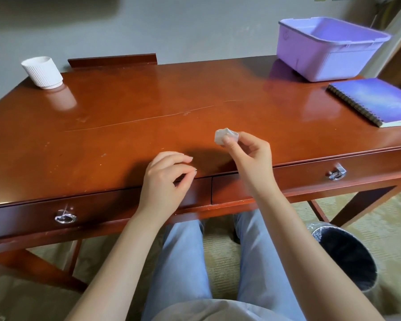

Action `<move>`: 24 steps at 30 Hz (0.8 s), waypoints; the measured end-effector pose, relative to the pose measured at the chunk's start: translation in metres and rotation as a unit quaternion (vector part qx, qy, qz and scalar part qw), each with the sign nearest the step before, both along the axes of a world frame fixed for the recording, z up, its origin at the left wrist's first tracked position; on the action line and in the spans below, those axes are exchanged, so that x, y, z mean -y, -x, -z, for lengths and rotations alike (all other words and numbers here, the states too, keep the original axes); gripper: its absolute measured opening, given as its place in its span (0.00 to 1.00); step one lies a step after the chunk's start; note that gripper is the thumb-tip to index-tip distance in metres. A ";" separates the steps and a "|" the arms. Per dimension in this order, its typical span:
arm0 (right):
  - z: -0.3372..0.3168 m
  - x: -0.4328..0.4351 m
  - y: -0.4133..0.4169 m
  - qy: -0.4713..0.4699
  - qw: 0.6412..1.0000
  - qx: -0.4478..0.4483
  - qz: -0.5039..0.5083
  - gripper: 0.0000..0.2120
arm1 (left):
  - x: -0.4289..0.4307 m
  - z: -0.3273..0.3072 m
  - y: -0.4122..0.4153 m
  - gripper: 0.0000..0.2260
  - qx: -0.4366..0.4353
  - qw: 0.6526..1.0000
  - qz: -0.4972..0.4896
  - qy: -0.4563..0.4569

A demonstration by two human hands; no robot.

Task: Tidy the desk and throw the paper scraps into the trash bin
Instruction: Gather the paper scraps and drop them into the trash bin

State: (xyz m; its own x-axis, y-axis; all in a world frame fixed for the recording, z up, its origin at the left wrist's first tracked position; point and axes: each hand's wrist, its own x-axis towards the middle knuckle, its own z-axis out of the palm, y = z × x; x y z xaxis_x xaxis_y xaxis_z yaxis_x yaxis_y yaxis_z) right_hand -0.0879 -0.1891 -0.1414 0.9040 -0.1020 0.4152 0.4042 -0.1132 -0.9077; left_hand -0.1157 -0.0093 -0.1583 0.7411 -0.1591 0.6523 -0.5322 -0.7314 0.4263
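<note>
My right hand [248, 154] pinches a small crumpled white paper scrap [225, 135] between thumb and fingertips, just above the front middle of the brown wooden desk [125, 117]. My left hand [167, 179] hovers at the desk's front edge, fingers curled and slightly apart, with nothing visible in it. The trash bin [347, 256], dark inside with a clear plastic liner, stands on the floor under the desk's right end, below and to the right of my right arm.
A purple plastic tub [329, 49] sits at the back right corner, with a purple spiral notebook [377, 100] in front of it. A white ribbed cup [42, 71] stands at the back left. Two drawers with metal ring pulls [65, 217] face my knees.
</note>
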 end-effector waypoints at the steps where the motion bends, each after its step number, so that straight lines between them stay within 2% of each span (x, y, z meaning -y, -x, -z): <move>1: -0.001 0.005 0.001 -0.009 1.000 0.000 0.012 0.08 | 0.008 -0.003 -0.003 0.09 0.004 1.000 0.005 0.005; 5: -0.004 0.036 0.015 -0.030 0.996 0.006 0.082 0.06 | 0.056 -0.011 -0.015 0.08 0.005 0.999 0.041 0.026; 9: 0.008 0.090 0.033 -0.029 0.984 -0.002 0.177 0.08 | 0.122 -0.010 -0.022 0.04 -0.006 0.992 0.118 0.047; 11: 0.016 0.121 0.044 -0.043 0.974 -0.013 0.223 0.09 | 0.157 -0.006 -0.025 0.03 -0.005 0.987 0.159 0.032; 15: 0.037 0.182 0.068 -0.072 0.950 -0.050 0.301 0.05 | 0.227 0.002 -0.026 0.04 -0.008 0.975 0.223 -0.019; 18: 0.055 0.223 0.082 -0.109 0.925 -0.078 0.354 0.08 | 0.277 0.008 -0.022 0.03 -0.010 0.960 0.279 -0.030; 21: 0.077 0.260 0.093 -0.125 0.902 -0.103 0.400 0.07 | 0.321 0.021 -0.016 0.03 -0.040 0.942 0.330 -0.055; 24: 0.112 0.297 0.101 -0.141 0.878 -0.165 0.428 0.08 | 0.361 0.043 -0.011 0.05 -0.091 0.918 0.370 -0.108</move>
